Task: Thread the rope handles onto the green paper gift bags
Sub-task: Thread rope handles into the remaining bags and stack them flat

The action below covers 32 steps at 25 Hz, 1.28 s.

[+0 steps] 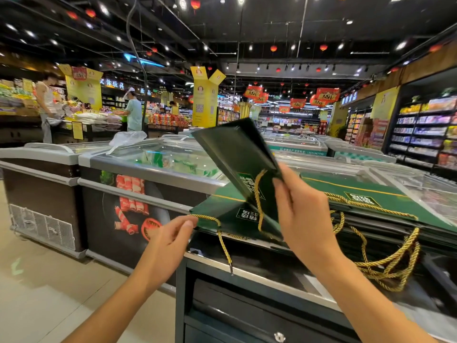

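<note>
Left hand (170, 235) pinches a gold twisted rope handle (207, 217); right hand (303, 209) grips a raised flat green paper gift bag (235, 149).

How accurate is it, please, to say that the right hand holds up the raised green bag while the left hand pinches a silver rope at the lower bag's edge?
One detail is wrong: the rope is gold, not silver. The head view shows the right hand holding up the raised green bag while the left hand pinches a gold rope at the lower bag's edge.
</note>
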Each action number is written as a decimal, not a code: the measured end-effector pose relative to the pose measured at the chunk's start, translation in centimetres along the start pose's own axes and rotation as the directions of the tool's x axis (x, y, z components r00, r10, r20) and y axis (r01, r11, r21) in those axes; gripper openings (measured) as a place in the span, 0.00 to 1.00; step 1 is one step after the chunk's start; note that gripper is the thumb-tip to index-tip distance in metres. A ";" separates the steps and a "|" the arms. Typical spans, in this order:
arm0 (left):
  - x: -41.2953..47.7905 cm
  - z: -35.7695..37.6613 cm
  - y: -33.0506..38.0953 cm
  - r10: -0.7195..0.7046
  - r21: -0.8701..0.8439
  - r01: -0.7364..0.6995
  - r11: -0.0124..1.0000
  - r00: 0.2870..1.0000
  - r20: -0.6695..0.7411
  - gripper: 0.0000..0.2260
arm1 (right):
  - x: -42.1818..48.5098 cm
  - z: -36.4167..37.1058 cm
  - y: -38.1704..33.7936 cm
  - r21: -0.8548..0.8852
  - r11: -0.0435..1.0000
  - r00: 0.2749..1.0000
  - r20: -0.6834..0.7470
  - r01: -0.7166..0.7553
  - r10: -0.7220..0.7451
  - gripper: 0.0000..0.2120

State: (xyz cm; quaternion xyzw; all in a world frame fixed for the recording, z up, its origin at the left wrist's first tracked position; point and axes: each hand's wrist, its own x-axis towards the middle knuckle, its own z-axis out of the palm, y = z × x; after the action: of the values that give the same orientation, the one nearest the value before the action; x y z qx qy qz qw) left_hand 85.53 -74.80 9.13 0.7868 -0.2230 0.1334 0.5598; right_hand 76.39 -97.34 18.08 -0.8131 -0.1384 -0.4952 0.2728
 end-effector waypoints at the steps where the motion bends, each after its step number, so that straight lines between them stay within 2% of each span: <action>1: -0.2 0.3 0.3 0.007 0.001 -0.007 1.000 1.000 0.004 0.11 | 0.5 -0.5 0.1 0.049 0.999 0.998 -0.051 -0.025 0.028 0.14; 3: -0.2 1.1 0.9 -0.005 -0.044 0.005 0.999 1.000 0.004 0.10 | 1.2 -0.9 0.5 0.178 0.980 0.989 -0.108 -0.084 0.105 0.09; 7: -0.3 3.3 2.4 -0.119 -0.143 0.118 0.983 0.993 0.006 0.16 | 1.4 -1.0 1.1 0.482 0.851 0.933 -0.164 -0.207 0.320 0.10; 11: -0.8 4.8 4.3 -0.308 -0.333 0.308 0.892 0.950 0.054 0.37 | 0.8 -0.3 1.7 0.721 0.607 0.812 -0.106 -0.335 0.574 0.11; 12: -1.1 5.1 4.8 -0.321 -0.406 0.317 0.857 0.945 0.061 0.36 | 0.8 -0.2 1.4 0.777 0.528 0.782 -0.077 -0.342 0.619 0.11; 14: -1.3 5.9 5.1 -0.273 -0.541 0.258 0.801 0.960 0.053 0.24 | 0.7 -0.1 1.0 0.866 0.369 0.734 -0.005 -0.336 0.679 0.11; 16: -1.5 6.1 5.4 -0.252 -0.604 0.207 0.769 0.968 0.011 0.23 | 0.3 -0.2 1.0 0.892 0.286 0.718 0.059 -0.350 0.693 0.11; 17: -1.3 6.1 5.2 -0.247 -0.616 0.186 0.765 0.969 -0.015 0.25 | 0.0 -0.5 1.1 0.875 0.303 0.725 0.075 -0.377 0.684 0.11; 21: -0.7 4.9 5.0 -0.200 -0.643 0.086 0.761 0.974 -0.106 0.30 | -1.1 -2.3 1.4 0.716 0.503 0.785 0.101 -0.484 0.611 0.14; 24: 0.2 4.0 4.5 -0.188 -0.653 0.046 0.756 0.971 -0.149 0.32 | -0.9 -3.9 1.7 0.702 0.515 0.775 0.082 -0.491 0.627 0.17; 27: 0.9 2.3 3.7 -0.204 -0.623 0.073 0.779 0.969 -0.142 0.30 | -0.4 -5.5 3.0 0.739 0.501 0.746 0.004 -0.451 0.666 0.23; 29: 1.5 1.5 3.5 -0.190 -0.548 0.087 0.832 0.973 -0.134 0.29 | -0.4 -6.2 3.8 0.624 0.601 0.784 0.031 -0.499 0.620 0.25; 32: 2.6 0.8 3.9 -0.140 -0.416 0.096 0.904 0.987 -0.074 0.28 | -0.3 -6.7 4.8 0.331 0.767 0.833 0.155 -0.550 0.531 0.26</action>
State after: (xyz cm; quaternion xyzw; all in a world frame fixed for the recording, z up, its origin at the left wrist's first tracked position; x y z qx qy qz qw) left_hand 85.81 -77.14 13.29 0.6555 -0.1691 0.0895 0.7306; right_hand 73.77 -105.11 18.79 -0.7665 0.0058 -0.3401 0.5448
